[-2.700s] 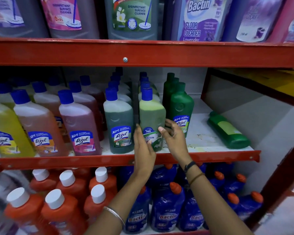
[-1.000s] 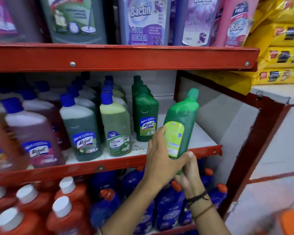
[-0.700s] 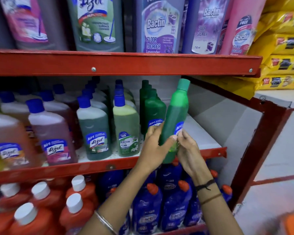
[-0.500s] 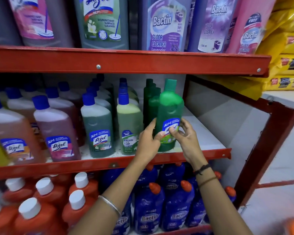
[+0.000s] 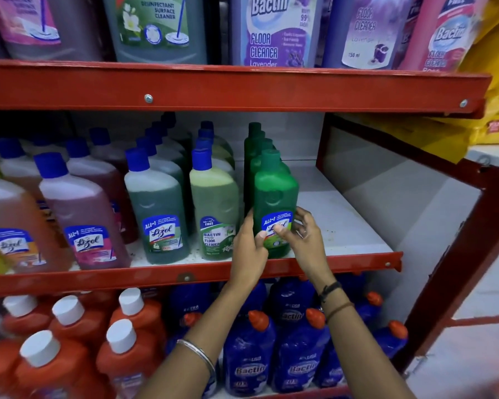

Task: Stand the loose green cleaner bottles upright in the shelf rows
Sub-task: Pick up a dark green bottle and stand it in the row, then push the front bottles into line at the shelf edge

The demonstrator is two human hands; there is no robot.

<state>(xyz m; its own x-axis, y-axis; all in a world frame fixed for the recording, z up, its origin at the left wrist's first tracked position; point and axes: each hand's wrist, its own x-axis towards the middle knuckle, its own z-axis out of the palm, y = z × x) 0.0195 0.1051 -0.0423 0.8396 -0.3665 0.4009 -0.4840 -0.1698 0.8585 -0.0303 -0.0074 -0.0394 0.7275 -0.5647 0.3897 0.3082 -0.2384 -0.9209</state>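
Now the green bottle [image 5: 275, 203] stands upright at the front of its green row, centre frame on the middle shelf [image 5: 343, 263]. My left hand [image 5: 249, 249] and right hand [image 5: 307, 240] grip its label lightly. Letting go unevenly could tip it off the edge.

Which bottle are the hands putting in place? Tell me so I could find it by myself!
Look at the middle red shelf, at its right end. The green bottle stands upright at the front of the all-green row, with both hands on its label. Its cap is green too, while the neighbours on its left wear blue caps.
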